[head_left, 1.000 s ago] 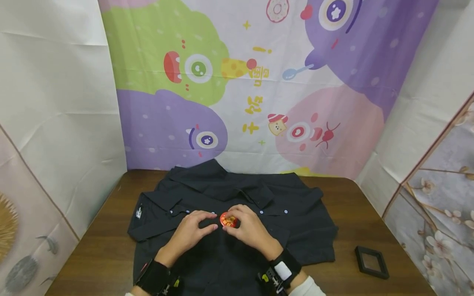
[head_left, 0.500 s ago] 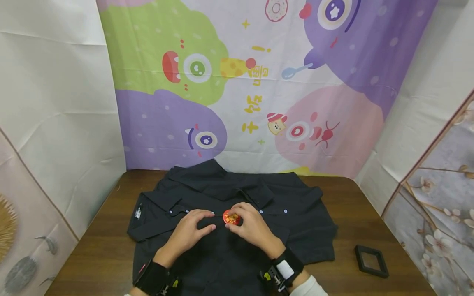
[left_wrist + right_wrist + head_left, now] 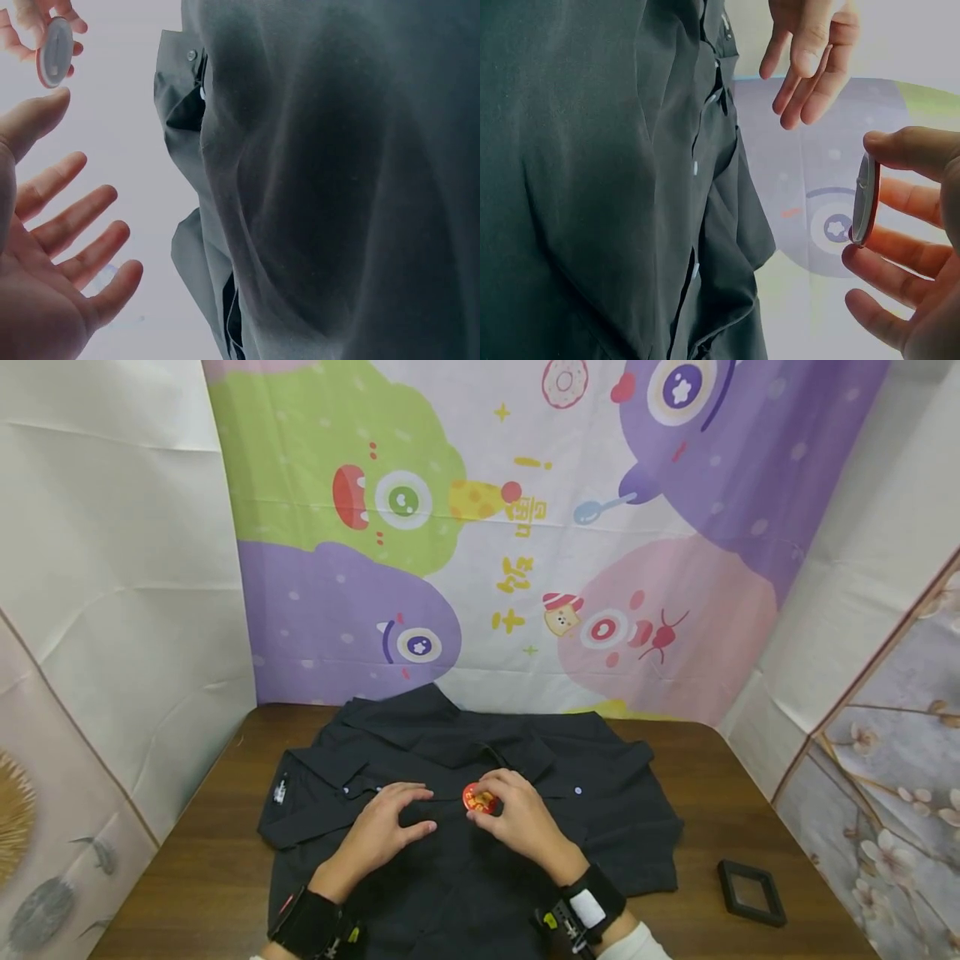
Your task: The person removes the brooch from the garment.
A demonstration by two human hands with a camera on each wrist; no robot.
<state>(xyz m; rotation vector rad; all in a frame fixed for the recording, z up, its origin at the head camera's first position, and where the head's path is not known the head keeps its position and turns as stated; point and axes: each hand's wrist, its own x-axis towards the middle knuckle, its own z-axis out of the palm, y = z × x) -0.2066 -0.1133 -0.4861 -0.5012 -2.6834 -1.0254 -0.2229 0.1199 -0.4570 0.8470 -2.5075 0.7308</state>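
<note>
Between thumb and fingertips, my right hand [image 3: 527, 827] pinches a round red pin badge [image 3: 472, 798] with yellow print on its face. The right wrist view shows the badge [image 3: 865, 201] nearly edge-on, and the left wrist view shows its silver back [image 3: 57, 51] with the pin bar. To its left, my left hand [image 3: 378, 828] holds nothing, thumb and fingers spread apart. Both hands are over a dark button-up shirt [image 3: 615, 835] laid out across the table, collar toward the back. Small pale buttons run along its placket.
A small black square frame [image 3: 772, 910] lies on the brown wooden table [image 3: 697, 793] to the right of the shirt. Behind the table hangs a cloth [image 3: 487, 668] printed with cartoon monsters. Each wrist wears a black strap with a camera mount.
My right hand has moved a little to the right with the badge, widening the gap to the left hand. The left hand has hardly moved, and the shirt lies as before.
</note>
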